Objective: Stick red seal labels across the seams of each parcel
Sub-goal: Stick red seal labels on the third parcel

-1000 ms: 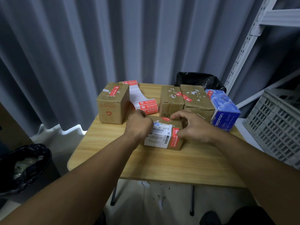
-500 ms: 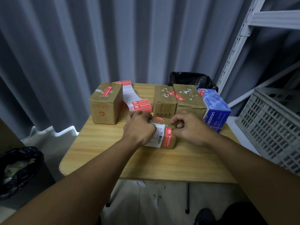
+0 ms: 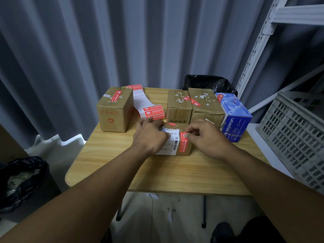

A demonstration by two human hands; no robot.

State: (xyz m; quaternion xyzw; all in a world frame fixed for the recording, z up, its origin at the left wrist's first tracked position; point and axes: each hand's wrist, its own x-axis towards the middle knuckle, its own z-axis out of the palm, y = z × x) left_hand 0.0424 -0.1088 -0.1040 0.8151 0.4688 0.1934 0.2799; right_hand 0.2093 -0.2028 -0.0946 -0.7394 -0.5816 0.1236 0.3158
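Observation:
A small cardboard parcel [image 3: 182,127] lies mid-table, with a white shipping label [image 3: 172,143] and a red seal label [image 3: 183,144] running down its near face. My left hand [image 3: 150,135] rests over the parcel's left side and holds it down. My right hand [image 3: 208,137] pinches the upper end of that red seal label at the parcel's top edge. A folded strip of red seal labels [image 3: 153,112] lies behind my left hand. Other parcels carry red seals: a left box [image 3: 114,114], two back boxes [image 3: 178,111] [image 3: 206,111] and a blue box [image 3: 235,118].
The wooden table [image 3: 175,172] is small, with a grey curtain close behind it. A black bag [image 3: 208,82] sits behind the back boxes. A grey plastic crate [image 3: 298,134] and a white metal rack [image 3: 259,46] stand at the right. A black-lined bin [image 3: 21,179] stands low left.
My right hand has come in from the parcel's right side to the top end of the red seal label. My left hand has stayed on the parcel.

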